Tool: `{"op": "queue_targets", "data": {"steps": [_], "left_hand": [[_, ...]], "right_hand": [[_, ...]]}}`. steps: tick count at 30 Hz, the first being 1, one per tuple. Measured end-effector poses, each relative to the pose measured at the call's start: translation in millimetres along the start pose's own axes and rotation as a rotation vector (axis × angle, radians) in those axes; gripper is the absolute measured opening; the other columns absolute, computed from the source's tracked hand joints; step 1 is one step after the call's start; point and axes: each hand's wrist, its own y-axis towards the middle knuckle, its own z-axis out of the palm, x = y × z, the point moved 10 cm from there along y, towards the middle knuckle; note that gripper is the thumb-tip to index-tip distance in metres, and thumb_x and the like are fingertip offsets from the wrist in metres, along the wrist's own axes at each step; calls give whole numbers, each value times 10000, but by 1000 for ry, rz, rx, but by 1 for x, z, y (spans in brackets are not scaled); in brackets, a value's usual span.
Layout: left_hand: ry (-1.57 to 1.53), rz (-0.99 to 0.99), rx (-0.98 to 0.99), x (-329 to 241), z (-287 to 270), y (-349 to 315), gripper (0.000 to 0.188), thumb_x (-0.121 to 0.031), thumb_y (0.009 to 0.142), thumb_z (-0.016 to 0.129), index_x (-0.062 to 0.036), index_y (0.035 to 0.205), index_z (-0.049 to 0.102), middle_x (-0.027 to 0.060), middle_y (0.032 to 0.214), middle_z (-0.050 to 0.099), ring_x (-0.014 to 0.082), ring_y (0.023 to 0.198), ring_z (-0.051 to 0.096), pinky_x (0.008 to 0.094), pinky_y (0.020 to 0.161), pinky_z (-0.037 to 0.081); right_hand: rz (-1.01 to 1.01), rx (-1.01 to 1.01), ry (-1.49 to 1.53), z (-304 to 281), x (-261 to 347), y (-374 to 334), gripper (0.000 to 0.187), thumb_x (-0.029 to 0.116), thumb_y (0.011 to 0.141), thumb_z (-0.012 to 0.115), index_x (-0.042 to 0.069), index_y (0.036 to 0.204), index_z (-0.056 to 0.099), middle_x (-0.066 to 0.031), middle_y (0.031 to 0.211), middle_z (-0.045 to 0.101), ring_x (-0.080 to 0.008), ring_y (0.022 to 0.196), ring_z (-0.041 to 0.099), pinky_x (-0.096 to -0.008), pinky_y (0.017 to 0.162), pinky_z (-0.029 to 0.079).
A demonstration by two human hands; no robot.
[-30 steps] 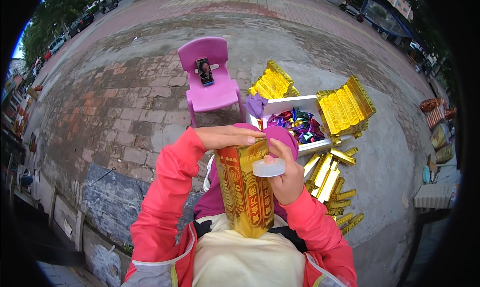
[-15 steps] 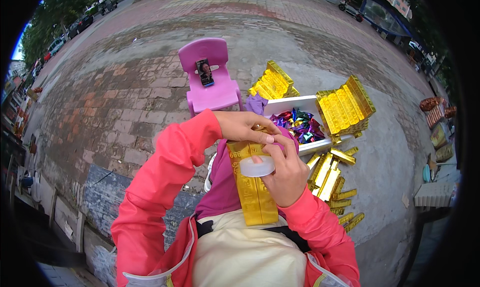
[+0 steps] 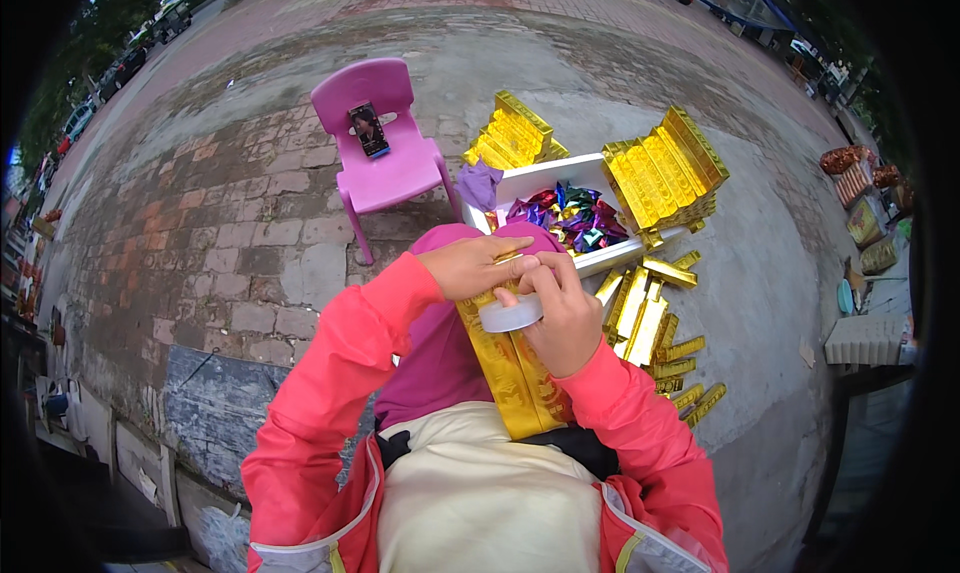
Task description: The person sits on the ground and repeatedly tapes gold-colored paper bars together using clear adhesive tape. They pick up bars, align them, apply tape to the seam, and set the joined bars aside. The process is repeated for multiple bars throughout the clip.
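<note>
Two gold foil-paper bars (image 3: 512, 378) lie side by side lengthwise on my lap, their near end against my cream shirt. My left hand (image 3: 472, 267) is closed over their far end, thumb and fingers pointing right; some fingers are hidden behind the bars. In my right hand (image 3: 568, 321) is a roll of clear tape (image 3: 511, 316), with a finger through its ring. The right fingertips are pinched together beside the left fingertips at the far end of the bars. Whether a strip of tape runs between them is too small to tell.
Beyond my knees stands a white box (image 3: 602, 256) of colourful foil pieces (image 3: 580, 216), with stacked gold bars (image 3: 665, 178) at its right. Loose gold bars (image 3: 640, 318) lie on the ground to the right. A pink chair (image 3: 395, 168) holding a dark phone-like object (image 3: 369, 131) stands ahead left.
The right hand and tape roll have shifted slightly, and the bars now slant more toward my right. The left thumb and fingers lie flatter over the far end. The view has tilted a little.
</note>
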Motion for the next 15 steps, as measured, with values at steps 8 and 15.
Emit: {"op": "queue_targets", "data": {"steps": [8, 15], "left_hand": [[162, -3, 217, -11, -20, 18, 610, -453, 1074, 481, -87, 1554, 399, 162, 1374, 626, 217, 1239, 580, 332, 1064, 431], [241, -55, 166, 22, -3, 6, 590, -421, 1070, 475, -125, 1573, 386, 169, 1504, 522, 259, 1362, 515, 347, 1124, 388]], "right_hand": [[26, -37, 9, -4, 0, 15, 311, 291, 841, 801, 84, 999, 630, -68, 1048, 608, -266, 758, 681, -371, 568, 547], [-24, 71, 64, 11, 21, -3, 218, 162, 824, 776, 104, 967, 621, -41, 975, 619, -234, 766, 684, -378, 612, 537]]}}
